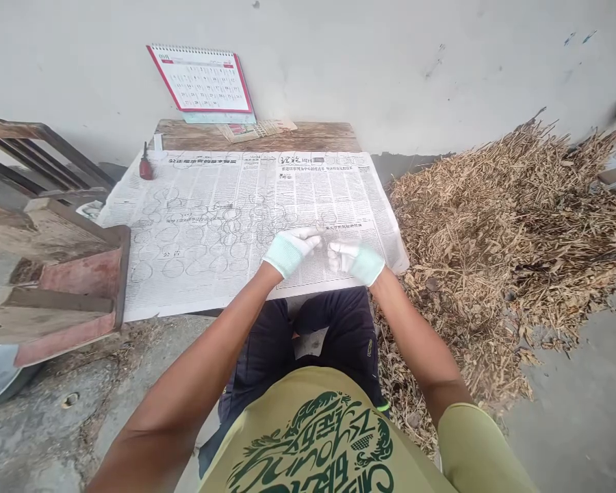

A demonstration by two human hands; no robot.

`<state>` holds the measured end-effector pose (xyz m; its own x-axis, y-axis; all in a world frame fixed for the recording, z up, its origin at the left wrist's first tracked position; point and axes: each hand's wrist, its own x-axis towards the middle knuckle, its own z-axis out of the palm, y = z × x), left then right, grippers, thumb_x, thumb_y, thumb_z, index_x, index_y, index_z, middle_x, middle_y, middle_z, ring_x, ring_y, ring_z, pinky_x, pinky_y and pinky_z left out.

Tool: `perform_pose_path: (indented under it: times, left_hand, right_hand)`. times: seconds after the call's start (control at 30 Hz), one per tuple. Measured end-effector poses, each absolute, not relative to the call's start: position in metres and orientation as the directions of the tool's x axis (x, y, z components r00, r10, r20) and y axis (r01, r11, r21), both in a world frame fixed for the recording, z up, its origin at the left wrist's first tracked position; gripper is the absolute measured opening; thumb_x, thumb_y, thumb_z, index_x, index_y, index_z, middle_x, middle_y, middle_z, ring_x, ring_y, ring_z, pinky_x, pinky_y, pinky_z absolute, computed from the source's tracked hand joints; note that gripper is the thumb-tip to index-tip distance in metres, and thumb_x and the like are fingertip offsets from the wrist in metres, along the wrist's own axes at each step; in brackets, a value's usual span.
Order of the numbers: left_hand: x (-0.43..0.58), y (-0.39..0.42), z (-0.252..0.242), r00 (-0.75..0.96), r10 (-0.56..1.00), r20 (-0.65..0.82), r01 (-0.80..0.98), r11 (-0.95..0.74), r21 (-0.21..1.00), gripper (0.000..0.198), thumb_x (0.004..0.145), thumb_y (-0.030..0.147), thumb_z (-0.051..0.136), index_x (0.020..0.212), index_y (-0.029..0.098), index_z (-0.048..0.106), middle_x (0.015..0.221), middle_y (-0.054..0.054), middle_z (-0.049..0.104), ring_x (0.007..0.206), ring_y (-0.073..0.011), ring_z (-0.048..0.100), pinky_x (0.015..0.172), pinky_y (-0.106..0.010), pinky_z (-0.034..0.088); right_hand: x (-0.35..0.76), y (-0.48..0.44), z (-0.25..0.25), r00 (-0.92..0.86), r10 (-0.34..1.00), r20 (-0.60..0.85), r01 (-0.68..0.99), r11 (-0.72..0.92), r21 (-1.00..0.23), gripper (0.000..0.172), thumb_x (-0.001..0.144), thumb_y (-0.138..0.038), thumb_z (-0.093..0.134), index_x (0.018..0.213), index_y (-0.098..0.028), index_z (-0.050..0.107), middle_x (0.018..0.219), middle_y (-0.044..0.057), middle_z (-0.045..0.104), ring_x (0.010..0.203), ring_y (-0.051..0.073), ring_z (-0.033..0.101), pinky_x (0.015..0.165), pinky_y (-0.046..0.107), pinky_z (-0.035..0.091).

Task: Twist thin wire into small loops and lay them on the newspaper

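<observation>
Newspaper covers most of a wooden table against a pale wall; dry stalks heap on the floor to the right. Thin dark rings lie across the paper's left and middle, roundish, showing no clear direction or long axis. The gloved left hand and right hand face each other near its front edge, fingers bent; how tightly they close, and on what, I cannot tell.

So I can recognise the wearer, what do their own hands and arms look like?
The left hand and right hand wear white gloves with pale mint-green cuffs. Both forearms are bare; a short yellow-green sleeve shows on the right arm.
</observation>
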<state>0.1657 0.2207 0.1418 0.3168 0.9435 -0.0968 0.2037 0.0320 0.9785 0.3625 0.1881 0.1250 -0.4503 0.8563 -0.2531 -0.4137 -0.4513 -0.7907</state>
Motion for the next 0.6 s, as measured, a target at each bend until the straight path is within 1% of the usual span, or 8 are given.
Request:
perform_pose_path:
  times: [0.13,0.23,0.3,0.4,0.5,0.6]
  left_hand:
    - [0.168,0.217,0.156,0.304,0.943,-0.137,0.231,0.067,0.971,0.03,0.082,0.035,0.072,0.105,0.019,0.081,0.076,-0.003,0.075,0.061,-0.0138,0.06,0.065,-0.03,0.051]
    - [0.168,0.214,0.165,0.333,0.934,-0.131,0.187,0.07,0.98,0.031,0.08,0.042,0.075,0.1,0.019,0.081,0.075,-0.003,0.074,0.054,-0.0116,0.055,0.059,-0.028,0.047]
    - [0.166,0.213,0.168,0.335,0.934,-0.122,0.151,0.074,0.986,0.034,0.077,0.046,0.078,0.095,0.017,0.08,0.074,-0.004,0.074,0.053,-0.011,0.054,0.06,-0.029,0.046]
    - [0.161,0.214,0.165,0.336,0.934,-0.124,0.121,0.087,0.989,0.035,0.073,0.047,0.083,0.089,0.017,0.08,0.07,-0.004,0.073,0.059,-0.0133,0.059,0.066,-0.03,0.049]
    - [0.158,0.215,0.159,0.38,0.919,-0.108,0.091,0.08,0.993,0.033,0.073,0.046,0.085,0.089,0.017,0.08,0.073,-0.005,0.074,0.063,-0.0147,0.062,0.068,-0.03,0.051]
    - [0.157,0.214,0.156,0.395,0.915,-0.088,0.064,0.068,0.996,0.033,0.075,0.045,0.083,0.092,0.017,0.081,0.079,-0.006,0.076,0.063,-0.0143,0.063,0.068,-0.03,0.053]
  right_hand:
    - [0.364,0.188,0.121,-0.469,0.836,-0.285,-0.425,-0.496,-0.757,0.026,0.081,-0.03,0.085,0.079,-0.017,0.063,0.068,-0.002,0.065,0.057,0.01,0.058,0.054,0.024,0.05]
    - [0.364,0.187,0.121,-0.458,0.84,-0.291,-0.421,-0.493,-0.762,0.027,0.08,-0.031,0.085,0.081,-0.017,0.063,0.069,-0.002,0.065,0.057,0.01,0.058,0.054,0.024,0.049]
    - [0.365,0.184,0.123,-0.441,0.857,-0.269,-0.415,-0.46,-0.785,0.029,0.078,-0.032,0.087,0.08,-0.017,0.063,0.069,-0.002,0.065,0.058,0.011,0.059,0.055,0.025,0.05]
    - [0.366,0.181,0.127,-0.372,0.894,-0.248,-0.36,-0.386,-0.849,0.031,0.075,-0.035,0.088,0.076,-0.018,0.062,0.067,-0.002,0.065,0.059,0.011,0.059,0.057,0.025,0.05]
    - [0.366,0.179,0.132,-0.266,0.935,-0.236,-0.244,-0.303,-0.921,0.03,0.074,-0.036,0.087,0.074,-0.018,0.063,0.067,-0.001,0.066,0.06,0.011,0.06,0.058,0.025,0.051]
    - [0.363,0.178,0.138,-0.195,0.962,-0.189,-0.136,-0.218,-0.967,0.024,0.077,-0.034,0.083,0.073,-0.017,0.066,0.068,-0.001,0.067,0.058,0.011,0.061,0.06,0.025,0.052]
